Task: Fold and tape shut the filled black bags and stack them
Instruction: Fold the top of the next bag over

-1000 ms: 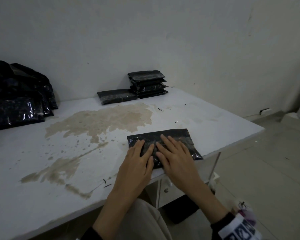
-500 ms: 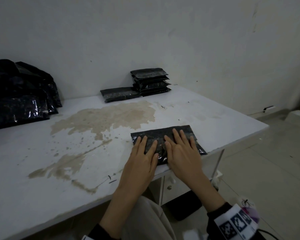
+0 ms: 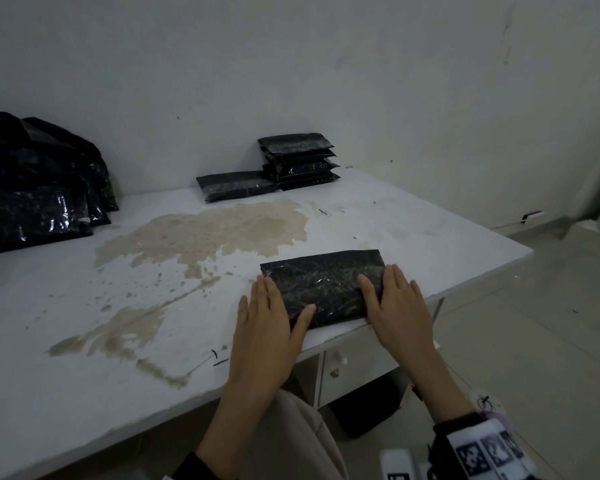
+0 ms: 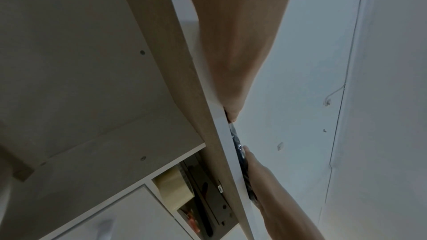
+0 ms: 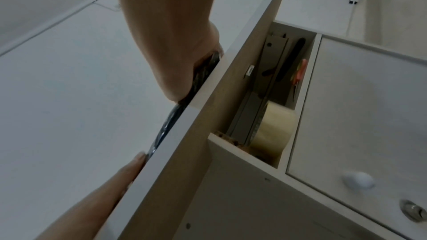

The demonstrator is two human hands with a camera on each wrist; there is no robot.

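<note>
A filled black bag (image 3: 323, 284) lies flat near the front edge of the white table (image 3: 430, 244). My left hand (image 3: 271, 306) presses flat on the bag's left end, fingers straight and thumb on the near edge. My right hand (image 3: 383, 284) presses flat on its right end in the same way. At the back stands a stack of folded bags (image 3: 298, 157) with a single folded bag (image 3: 236, 185) beside it. A pile of loose black bags (image 3: 39, 188) leans at the far left. In the right wrist view the bag (image 5: 166, 129) shows as a thin edge on the tabletop.
A large brown stain (image 3: 201, 233) covers the middle of the table. Under the tabletop an open drawer holds a roll of clear tape (image 5: 270, 134) and an orange-handled tool (image 5: 300, 72). A closed drawer with a knob (image 5: 358, 180) sits beside it. Floor lies to the right.
Both hands have slid apart from the middle of the bag to its two ends, staying flat on it. The bag has not moved.
</note>
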